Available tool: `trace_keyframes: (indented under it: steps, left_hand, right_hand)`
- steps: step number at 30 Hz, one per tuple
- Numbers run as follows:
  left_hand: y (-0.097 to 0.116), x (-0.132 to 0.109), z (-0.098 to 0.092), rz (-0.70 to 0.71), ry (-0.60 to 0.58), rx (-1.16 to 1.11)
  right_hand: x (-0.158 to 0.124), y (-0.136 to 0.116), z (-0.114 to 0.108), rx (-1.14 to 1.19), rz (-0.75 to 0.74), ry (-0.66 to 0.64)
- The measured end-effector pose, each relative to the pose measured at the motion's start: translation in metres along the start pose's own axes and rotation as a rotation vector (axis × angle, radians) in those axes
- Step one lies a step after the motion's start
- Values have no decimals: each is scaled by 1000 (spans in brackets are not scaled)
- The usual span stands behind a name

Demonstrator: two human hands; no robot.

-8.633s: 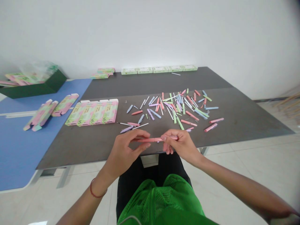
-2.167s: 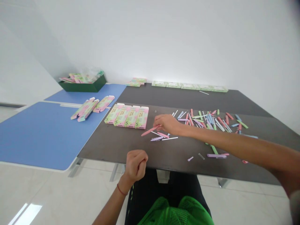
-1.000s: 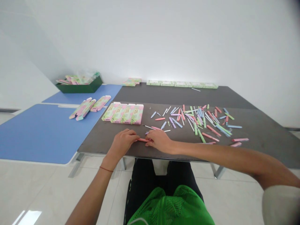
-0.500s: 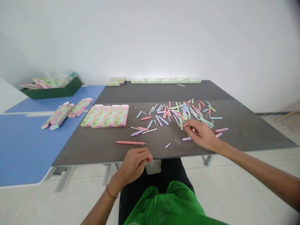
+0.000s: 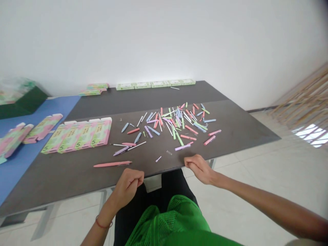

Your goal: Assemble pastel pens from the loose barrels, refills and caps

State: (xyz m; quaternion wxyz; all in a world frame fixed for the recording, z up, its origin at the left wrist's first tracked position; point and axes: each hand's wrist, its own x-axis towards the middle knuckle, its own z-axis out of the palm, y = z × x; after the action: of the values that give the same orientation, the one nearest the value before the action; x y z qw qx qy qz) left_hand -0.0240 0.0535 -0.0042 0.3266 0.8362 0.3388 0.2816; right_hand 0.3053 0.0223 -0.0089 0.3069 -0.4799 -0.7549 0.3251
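Observation:
My left hand [image 5: 128, 186] is a loose fist at the table's front edge, just below an assembled coral pen [image 5: 112, 164]. Closed too, my right hand [image 5: 200, 168] rests at the same edge, further right, with nothing sticking out of it. A small lilac piece [image 5: 158, 159] and a short clear tube [image 5: 169, 152] lie between the hands, further in. Beyond them spreads a jumble of pen parts: pink barrels [image 5: 188, 137], green barrels [image 5: 179, 139], blue barrels [image 5: 154, 131] and white refills [image 5: 168, 128]. Nearest my right hand is a lilac barrel [image 5: 182, 147].
Several pastel boxes marked 5 [image 5: 101, 132] lie side by side on the left of the dark table [image 5: 77, 174]. More flat boxes [image 5: 159, 84] line the back. A blue table [image 5: 15, 174] at left carries cartons [image 5: 43, 128] and a dark green bin [image 5: 30, 99].
My right hand has drawn back from the pen parts to the front edge and closed. The view has turned right, and my left hand stays by the edge.

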Motion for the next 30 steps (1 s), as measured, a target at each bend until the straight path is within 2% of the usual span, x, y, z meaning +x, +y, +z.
trace_keyframes:
  steps: [4,8,10,12,17,23,30]
  left_hand:
    - [-3,-3,-1,22,-2,45]
    - [-4,-3,-2,55,-26,32]
    - [-5,-3,-3,57,-35,29]
    - [-7,-4,-4,53,-39,38]
    - [-6,-6,-4,68,-32,37]
    - [-1,-4,-5,69,-28,22]
    - [-3,-5,-5,60,-39,10]
  right_hand:
    - [5,-11,-14,9,56,99]
    - [29,-11,-45,-354,-10,182]
    - [47,-5,-60,-521,32,202]
    - [65,2,-74,-595,68,141]
    - [84,7,-96,-592,-70,-109]
    - [71,8,-91,-636,-56,-245]
    - [59,25,-81,-603,-130,-204]
